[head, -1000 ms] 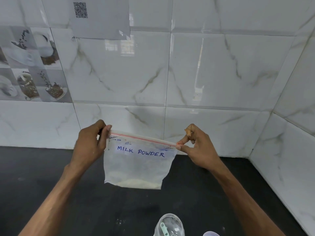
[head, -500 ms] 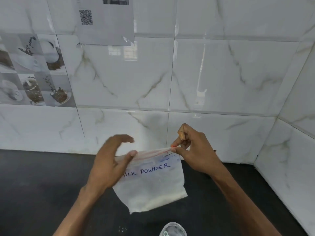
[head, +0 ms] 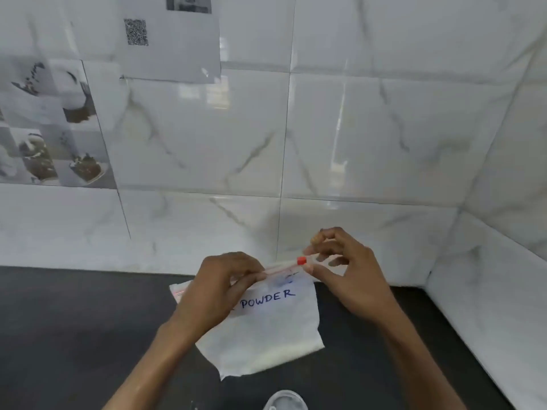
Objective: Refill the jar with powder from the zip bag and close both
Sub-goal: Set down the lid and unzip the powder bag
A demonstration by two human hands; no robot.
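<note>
A clear zip bag [head: 266, 329] marked "POWDER" in blue hangs tilted above the dark counter, with white powder settled along its bottom. My left hand [head: 219, 288] grips the bag's upper left part near the zip line and covers the first word of the label. My right hand [head: 346, 270] pinches the bag's top right corner at the red slider [head: 301, 261]. At the bottom edge a clear round jar [head: 285, 400] shows only its top. Whether the zip is shut is hard to tell.
The dark counter [head: 74, 335] runs back to a white marble-tiled wall [head: 340, 143] that turns a corner on the right. A paper sheet with a QR code [head: 136, 31] is taped high on the wall. Picture tiles [head: 56, 125] sit at the left.
My left hand has shifted from the bag's left end to its upper middle, now pinching the zip line. The bag has tilted and dropped lower. The view has risen, hiding most of the jar.
</note>
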